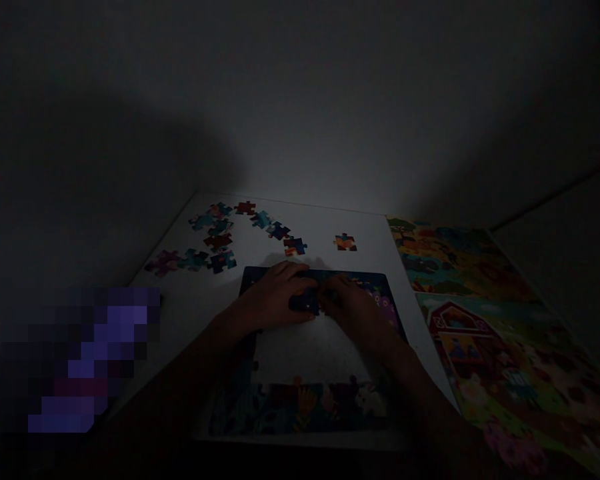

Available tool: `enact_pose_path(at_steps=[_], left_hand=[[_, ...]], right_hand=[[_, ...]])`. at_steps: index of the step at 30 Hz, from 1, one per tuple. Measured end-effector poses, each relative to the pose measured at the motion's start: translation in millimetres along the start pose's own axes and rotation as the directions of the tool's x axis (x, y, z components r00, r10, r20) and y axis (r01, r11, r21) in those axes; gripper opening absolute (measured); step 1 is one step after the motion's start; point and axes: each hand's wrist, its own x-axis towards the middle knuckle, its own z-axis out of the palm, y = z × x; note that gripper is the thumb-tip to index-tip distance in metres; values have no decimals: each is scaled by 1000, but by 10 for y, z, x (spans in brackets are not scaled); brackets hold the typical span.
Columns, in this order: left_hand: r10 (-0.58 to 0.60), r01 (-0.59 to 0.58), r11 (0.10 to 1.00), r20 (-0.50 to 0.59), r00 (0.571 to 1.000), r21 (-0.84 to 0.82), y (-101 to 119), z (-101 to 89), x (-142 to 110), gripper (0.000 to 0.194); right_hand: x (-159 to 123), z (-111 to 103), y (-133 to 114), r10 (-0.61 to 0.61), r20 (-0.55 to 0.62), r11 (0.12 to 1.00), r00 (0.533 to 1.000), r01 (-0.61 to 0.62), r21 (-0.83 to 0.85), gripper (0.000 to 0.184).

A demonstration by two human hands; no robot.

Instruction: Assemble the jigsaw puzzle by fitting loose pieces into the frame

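Dark blue card, a puzzle piece [307,302], showed at the upper inner edge of a partly built jigsaw [270,413], its exact outline lost in the gloom. The left hand [279,297] curved about the piece, fingers arched above and thumb below, half closed; whether it gripped the card or merely pressed on it, I could not tell. The right hand [353,308] was at the other side, its fingertips bunched closely together, and the dimness hid whether anything was pinched there. The jigsaw ran as a band around a pale bare middle, with an orange plant [307,400] and a pale creature [373,400] in its lower strip and purple shapes [384,307] at its upper right. Beyond the hands, a single orange-and-brown piece [345,243] lay apart on the white table [325,223]. Farther left, loose pieces [223,260] spread in a ragged arch, some of them touching. To the right lay two coloured pictures: a farm scene [520,387] with a red barn [460,319], nearer the person, and beyond it a yellow-and-green scene [445,257] with a tree [403,227]. A plain grey surface [305,100] spread behind the table, shadowed at the left.
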Motion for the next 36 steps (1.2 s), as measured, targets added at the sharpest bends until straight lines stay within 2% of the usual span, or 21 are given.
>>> enact_pose_path(at_steps=[12, 16, 19, 25, 29, 36], left_hand=[[38, -37, 998, -32, 999, 44, 61, 0, 34, 46], [28, -28, 999, -4, 1000, 46, 61, -5, 33, 44], [20, -20, 999, 11, 1000, 39, 61, -18, 30, 45], [18, -19, 999, 31, 999, 34, 89, -56, 29, 48], [19, -20, 999, 26, 999, 49, 79, -48, 25, 49], [66, -65, 996, -10, 998, 65, 37, -8, 6, 48]], right_hand=[[-16, -26, -77, 10, 90, 965, 996, 14, -263, 17], [-14, -101, -71, 26, 100, 974, 995, -2, -226, 17], [-4, -171, 9, 53, 25, 981, 998, -47, -189, 18], [27, -229, 234, 30, -92, 992, 995, -41, -120, 19], [38, -233, 273, 61, -108, 993, 992, -72, -99, 19], [45, -216, 256, 50, -98, 996, 994, -56, -64, 19]])
